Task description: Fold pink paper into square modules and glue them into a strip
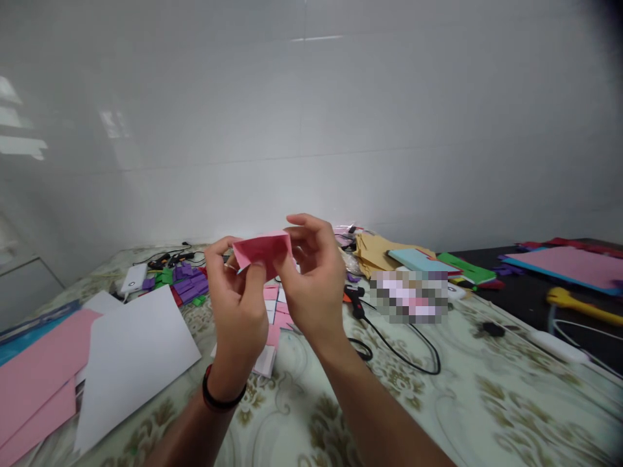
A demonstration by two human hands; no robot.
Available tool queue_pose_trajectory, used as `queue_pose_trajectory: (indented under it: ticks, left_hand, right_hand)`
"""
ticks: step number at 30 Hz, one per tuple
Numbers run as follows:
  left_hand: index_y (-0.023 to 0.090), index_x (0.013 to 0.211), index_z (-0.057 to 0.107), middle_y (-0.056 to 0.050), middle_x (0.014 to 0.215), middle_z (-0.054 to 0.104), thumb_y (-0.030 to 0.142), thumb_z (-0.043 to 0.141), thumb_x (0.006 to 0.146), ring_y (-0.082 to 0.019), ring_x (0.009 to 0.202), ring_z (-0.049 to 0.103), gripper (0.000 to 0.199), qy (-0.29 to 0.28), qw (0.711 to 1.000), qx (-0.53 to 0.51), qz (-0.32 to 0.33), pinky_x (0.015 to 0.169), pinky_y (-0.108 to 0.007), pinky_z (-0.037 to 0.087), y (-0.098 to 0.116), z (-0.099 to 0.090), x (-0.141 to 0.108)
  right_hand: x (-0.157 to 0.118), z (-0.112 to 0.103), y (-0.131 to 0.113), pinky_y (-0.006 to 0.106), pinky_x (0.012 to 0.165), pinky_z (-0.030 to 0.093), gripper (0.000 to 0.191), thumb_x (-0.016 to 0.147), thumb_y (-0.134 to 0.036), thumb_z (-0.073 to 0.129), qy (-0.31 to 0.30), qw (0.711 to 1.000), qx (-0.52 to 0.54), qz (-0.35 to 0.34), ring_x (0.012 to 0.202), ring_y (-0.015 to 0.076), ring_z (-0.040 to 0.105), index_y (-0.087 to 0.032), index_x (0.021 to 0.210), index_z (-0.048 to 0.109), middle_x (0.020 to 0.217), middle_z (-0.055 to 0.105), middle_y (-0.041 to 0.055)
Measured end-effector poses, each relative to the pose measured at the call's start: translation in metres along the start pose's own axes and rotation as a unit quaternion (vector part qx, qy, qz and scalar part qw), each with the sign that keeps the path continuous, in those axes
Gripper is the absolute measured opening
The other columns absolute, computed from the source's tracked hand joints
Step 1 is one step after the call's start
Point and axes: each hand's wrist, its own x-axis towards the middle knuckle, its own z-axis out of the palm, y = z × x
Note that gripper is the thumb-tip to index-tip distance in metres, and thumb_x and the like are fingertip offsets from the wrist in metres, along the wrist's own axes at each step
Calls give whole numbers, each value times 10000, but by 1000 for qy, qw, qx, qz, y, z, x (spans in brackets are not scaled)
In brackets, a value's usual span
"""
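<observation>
Between both hands a folded pink paper (pixel 265 250) is held up above the table, its near side open like a shallow pocket. My left hand (pixel 237 295) grips its left part, thumb pressed on the inside and fingers behind. My right hand (pixel 314 279) pinches the right part with the thumb, while its index finger stretches above the paper. Below the hands lie pink and white folded paper pieces (pixel 272 337), partly hidden by my left hand and wrist.
White sheets (pixel 139 363) and pink sheets (pixel 43 376) lie at the left. Purple folded pieces (pixel 189 283) and a white power bank (pixel 134 279) sit behind them. At the right are a black glue gun (pixel 357 299) with its cable, brown envelopes (pixel 379 253) and a yellow-handled tool (pixel 584 306).
</observation>
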Motion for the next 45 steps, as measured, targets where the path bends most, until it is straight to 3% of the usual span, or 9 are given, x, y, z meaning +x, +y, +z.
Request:
queue_pose_trajectory:
  ticks: [6,13,17,22,26,32,34,39,45]
  left_hand:
    - [241,1089,481,-11,994,589,182,521,922,-138,843,612,181,31,996,82,27,734,-238,529,1,-2,2]
    - [210,1009,587,-5,997,619,-55,498,748,-128,937,662,382,97,972,129,171,821,-235,545,5,-2,5]
    - [196,943,677,19,922,679,-88,490,721,-106,880,685,406,91,964,114,223,812,-215,550,3,-7,8]
    - [224,927,760,42,934,772,-126,450,682,-107,916,735,527,43,969,116,215,828,-197,568,6,-14,8]
    - [244,968,794,48,972,801,-139,461,679,-109,932,755,584,20,975,106,193,824,-180,586,10,-23,11]
    - [248,993,812,32,1036,812,-156,511,693,-122,1016,755,586,-82,973,100,192,861,-177,597,15,-43,27]
    - [253,1024,810,22,1085,809,-162,514,700,-136,1074,746,604,-114,968,103,200,888,-195,598,16,-46,29]
    - [266,1138,777,9,1140,810,-133,584,763,-167,1087,759,581,-121,960,107,229,921,-256,609,17,-41,20]
    - [273,1344,665,-10,1110,822,29,732,852,-196,1024,777,554,-52,969,102,219,866,-297,620,16,-33,14]
  right_hand:
    - [-1,2,2,310,731,636,174,952,-255,620,-52,999,7,17,882,182,722,-262,1126,610,998,722,44]
    - [-5,6,-1,342,836,637,244,887,-139,650,-34,998,43,-22,938,180,723,-276,1085,690,1050,743,25]
    - [-2,2,-5,297,844,628,320,824,-77,694,-35,992,112,-44,945,160,730,-292,1048,771,1024,766,-6]
    - [3,-9,-10,305,826,612,428,779,4,617,-58,990,101,-76,950,171,710,-301,1012,806,977,764,0]
    - [13,-24,-13,318,883,600,400,822,-44,659,-151,979,123,-57,1023,178,692,-316,1083,792,1056,738,8]
    - [32,-55,-10,403,969,582,460,873,-240,624,-358,922,151,-3,1205,261,626,-305,1320,714,1282,649,67]
    - [33,-58,-11,387,939,588,358,941,-314,588,-346,927,144,24,1181,252,638,-288,1261,746,1263,672,71]
    - [25,-46,-22,251,717,583,207,948,-310,707,-179,973,123,78,818,136,669,-304,1152,741,868,717,-15]
    - [24,-42,-29,259,757,603,179,919,-413,752,-248,956,95,122,859,145,714,-239,910,794,902,776,11]
